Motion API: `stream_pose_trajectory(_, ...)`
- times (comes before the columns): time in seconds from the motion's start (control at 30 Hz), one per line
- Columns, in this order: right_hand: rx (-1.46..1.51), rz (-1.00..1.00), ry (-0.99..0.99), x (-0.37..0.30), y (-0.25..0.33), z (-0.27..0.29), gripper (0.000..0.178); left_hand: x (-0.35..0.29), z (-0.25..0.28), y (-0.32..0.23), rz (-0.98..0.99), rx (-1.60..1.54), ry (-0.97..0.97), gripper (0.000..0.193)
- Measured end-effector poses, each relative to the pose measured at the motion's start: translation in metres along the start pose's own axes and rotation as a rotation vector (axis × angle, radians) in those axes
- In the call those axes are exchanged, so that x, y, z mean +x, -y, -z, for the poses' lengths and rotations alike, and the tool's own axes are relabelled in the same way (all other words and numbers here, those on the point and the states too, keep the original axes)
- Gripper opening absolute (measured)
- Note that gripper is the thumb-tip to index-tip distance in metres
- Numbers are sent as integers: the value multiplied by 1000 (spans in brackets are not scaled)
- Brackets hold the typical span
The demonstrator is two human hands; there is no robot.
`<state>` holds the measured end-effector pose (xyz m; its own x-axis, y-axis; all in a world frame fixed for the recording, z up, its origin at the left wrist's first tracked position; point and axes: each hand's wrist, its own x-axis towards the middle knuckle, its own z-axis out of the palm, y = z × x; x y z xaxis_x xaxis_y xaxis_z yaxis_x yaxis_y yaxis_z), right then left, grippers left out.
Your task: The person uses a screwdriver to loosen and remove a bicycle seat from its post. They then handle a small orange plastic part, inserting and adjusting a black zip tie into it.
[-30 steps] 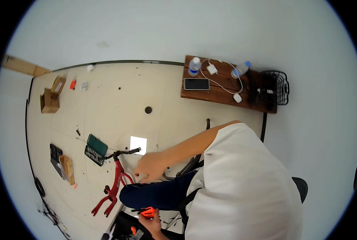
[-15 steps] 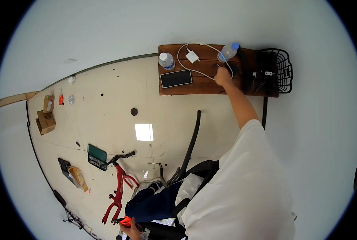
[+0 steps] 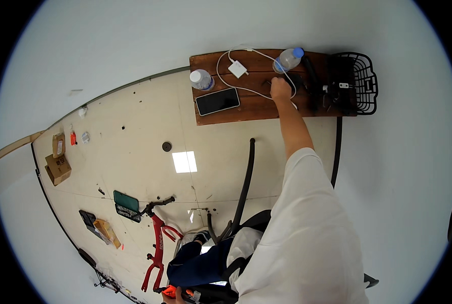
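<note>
My right hand (image 3: 281,89) reaches out over the brown wooden bench (image 3: 259,112), fingers curled in on small dark items that I cannot make out. Right beside it runs a white charging cable (image 3: 256,91), with a white power adapter (image 3: 237,69) further left. A clear bottle with a blue cap (image 3: 288,60) lies just beyond the hand. At the lower edge, my left hand (image 3: 177,299) is closed round a bright orange object (image 3: 170,291), mostly cut off by the frame. Close to it is the fork end of a red bicycle frame (image 3: 158,248).
A phone (image 3: 217,102) and a white-capped bottle (image 3: 202,79) occupy the bench's left end; a black wire basket (image 3: 366,83) is at its right. On the floor are a green toolbox (image 3: 127,201), cardboard boxes (image 3: 59,168) and a dark round disc (image 3: 166,147). A dark curved tube (image 3: 247,177) rises nearby.
The whole view has shifted slightly. My right hand has moved a little along the bench, nearer the bottle, still curled. The left hand with the orange object has sunk toward the lower edge.
</note>
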<state>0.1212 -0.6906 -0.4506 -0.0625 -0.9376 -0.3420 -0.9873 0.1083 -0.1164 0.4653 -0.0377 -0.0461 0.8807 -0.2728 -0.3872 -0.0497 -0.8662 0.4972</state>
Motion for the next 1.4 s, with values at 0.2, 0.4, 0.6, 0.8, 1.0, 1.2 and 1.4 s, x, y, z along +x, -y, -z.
stream_pose_trajectory(0.2,-65,251,-183,7,6,7,20,-3,-19,0,93,-64,14,30)
stream_pose_trajectory(0.4,482,407,-227,-57,59,62,47,-9,-66,-73,111,-263,-209,29)
stream_pose_trajectory(0.6,1233,613,355,-214,172,95,37,3,-89,-102,-190,-435,-342,37)
stream_pose_trajectory(0.8,1479,1045,1231,-420,288,210,46,-58,-77,-114,-189,-505,-531,38)
stream_pose_trajectory(1.0,1398,1341,1355,-495,269,263,46,-112,-78,-104,-229,-351,-671,41)
stream_pose_trajectory(1.2,1250,1524,1524,-524,242,269,45,-160,-82,-98,-223,-267,-736,41)
stream_pose_trajectory(1.4,1146,1826,1557,-557,221,282,42,-198,-87,-85,-186,-224,-828,42)
